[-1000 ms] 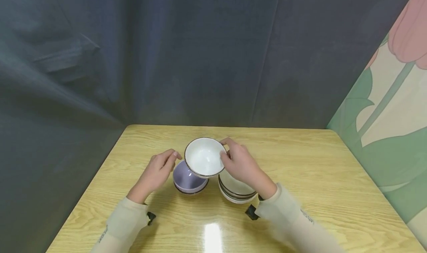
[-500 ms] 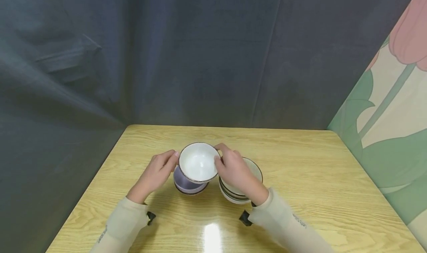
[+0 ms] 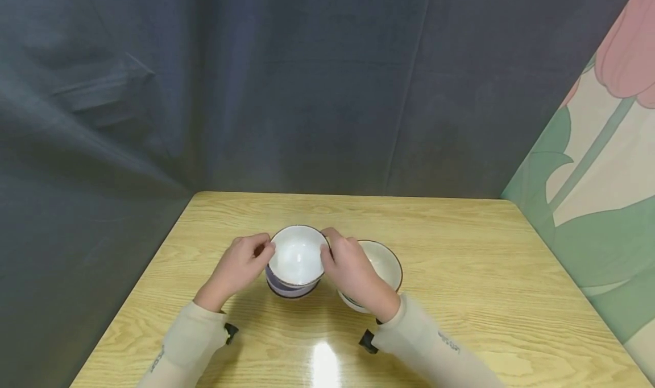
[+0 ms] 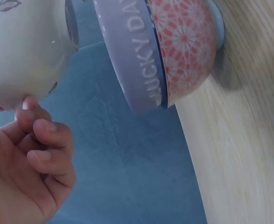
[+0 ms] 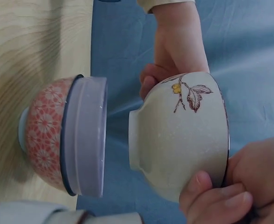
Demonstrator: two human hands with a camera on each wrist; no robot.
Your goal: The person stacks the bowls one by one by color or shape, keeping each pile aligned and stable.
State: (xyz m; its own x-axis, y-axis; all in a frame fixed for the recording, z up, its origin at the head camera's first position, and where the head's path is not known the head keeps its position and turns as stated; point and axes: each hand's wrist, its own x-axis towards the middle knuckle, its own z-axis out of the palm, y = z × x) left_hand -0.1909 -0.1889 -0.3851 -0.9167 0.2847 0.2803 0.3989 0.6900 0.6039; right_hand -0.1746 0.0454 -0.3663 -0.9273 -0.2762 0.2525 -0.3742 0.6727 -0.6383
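A white bowl (image 3: 298, 256) with a dark rim and a leaf-and-twig print outside is held up between both hands. My left hand (image 3: 240, 268) pinches its left rim, while my right hand (image 3: 353, 271) grips the right rim, thumb inside and fingers beneath. Below it stand two nested bowls: a purple bowl (image 5: 90, 137) lettered on its side in the left wrist view, inside a red-and-white flowered bowl (image 5: 44, 133). In the right wrist view a gap shows between the white bowl's foot and the purple rim. The held bowl hides most of the purple bowl from above.
To the right stands a stack of cream bowls (image 3: 384, 263) with dark rims, partly behind my right hand. The wooden table (image 3: 460, 251) meets a dark blue curtain (image 3: 317, 92) at the back and left. A flower-painted wall (image 3: 609, 206) borders the right side.
My right hand has carried the white bowl left and lower, over the purple one. My left hand, earlier apart from the bowl, now pinches its left rim.
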